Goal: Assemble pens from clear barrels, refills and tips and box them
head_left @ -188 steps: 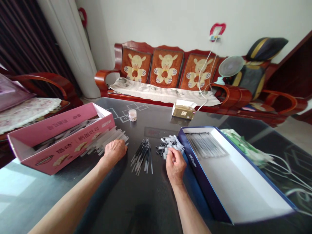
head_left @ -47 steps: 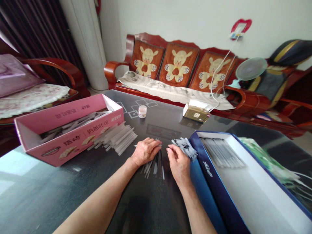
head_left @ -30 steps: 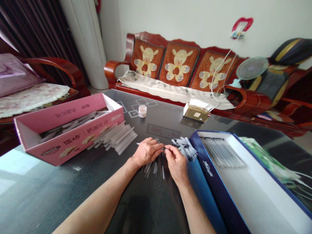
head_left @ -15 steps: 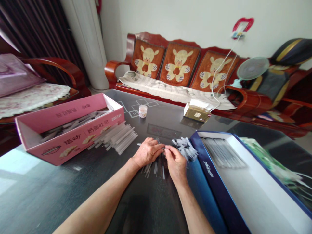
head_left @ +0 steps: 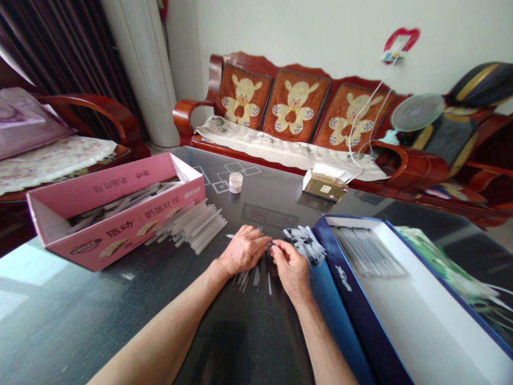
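Note:
My left hand is closed, palm down, over the middle of the table. A pale thin tip sticks out on its far left side, looking like the end of a thin plastic tube. My right hand meets it fingertip to fingertip, thumb and forefinger pinched on a small dark end. Beneath and between the hands lie several loose thin clear tubes. Just right of my right hand is a pile of clear tubes with dark ends. To the left a stack of frosted tubes rests against the pink box.
The pink box at left holds many grey strips or tubes. At right, a blue box has a row of tubes inside. Farther back are a small round jar and a tissue box. A green-white bag lies beyond the blue box.
The hands stay together in nearly the same place and grip. Only a very slight shift of the whole view shows.

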A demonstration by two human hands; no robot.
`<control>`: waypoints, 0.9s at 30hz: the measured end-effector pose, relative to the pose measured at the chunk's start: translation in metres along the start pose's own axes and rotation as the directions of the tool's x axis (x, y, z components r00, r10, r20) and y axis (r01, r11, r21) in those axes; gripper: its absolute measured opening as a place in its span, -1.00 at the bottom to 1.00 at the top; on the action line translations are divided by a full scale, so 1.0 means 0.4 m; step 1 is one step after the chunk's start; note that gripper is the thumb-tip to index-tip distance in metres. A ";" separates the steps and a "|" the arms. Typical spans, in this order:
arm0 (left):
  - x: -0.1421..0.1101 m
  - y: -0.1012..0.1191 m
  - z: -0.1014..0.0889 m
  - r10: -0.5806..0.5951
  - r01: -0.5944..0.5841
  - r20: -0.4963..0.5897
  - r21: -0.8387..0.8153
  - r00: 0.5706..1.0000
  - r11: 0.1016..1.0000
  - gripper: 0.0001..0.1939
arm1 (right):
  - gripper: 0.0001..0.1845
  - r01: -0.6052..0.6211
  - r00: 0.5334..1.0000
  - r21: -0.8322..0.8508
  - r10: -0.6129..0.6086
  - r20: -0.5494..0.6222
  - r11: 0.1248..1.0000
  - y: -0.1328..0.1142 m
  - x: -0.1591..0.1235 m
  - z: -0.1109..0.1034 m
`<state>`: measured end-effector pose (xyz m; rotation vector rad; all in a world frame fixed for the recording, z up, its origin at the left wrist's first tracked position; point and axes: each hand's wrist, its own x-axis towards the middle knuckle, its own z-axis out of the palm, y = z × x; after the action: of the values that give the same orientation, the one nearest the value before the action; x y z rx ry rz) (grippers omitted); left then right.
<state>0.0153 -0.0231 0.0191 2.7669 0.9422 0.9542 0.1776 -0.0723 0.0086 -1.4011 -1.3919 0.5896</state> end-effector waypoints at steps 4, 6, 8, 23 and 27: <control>0.001 0.005 -0.001 0.012 -0.012 0.004 -0.008 1.000 1.000 -0.66 | -0.73 0.098 0.995 -0.165 -0.095 0.029 0.981 -0.016 0.002 -0.011; 0.002 0.008 -0.001 0.021 -0.021 0.009 -0.008 1.000 1.000 -0.66 | -0.70 0.138 0.990 -0.260 -0.134 0.031 0.956 -0.023 0.004 -0.016; 0.002 0.009 -0.001 0.026 -0.026 0.016 -0.007 1.000 1.000 -0.66 | -0.63 0.160 0.987 -0.328 -0.156 0.037 0.931 -0.027 0.005 -0.018; 0.001 0.013 -0.006 0.031 -0.030 0.040 -0.007 0.999 1.000 -0.67 | -0.74 0.243 0.967 -0.292 -0.209 0.144 0.925 -0.033 0.006 -0.031; 0.005 0.022 -0.009 0.038 -0.039 0.064 0.009 0.997 0.999 -0.68 | -0.59 0.164 0.980 -0.288 -0.123 0.155 0.943 -0.032 0.004 -0.030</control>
<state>0.0191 -0.0295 0.0250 2.8158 0.8905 0.8633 0.1831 -0.0772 0.0247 -1.5010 -1.7332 0.3934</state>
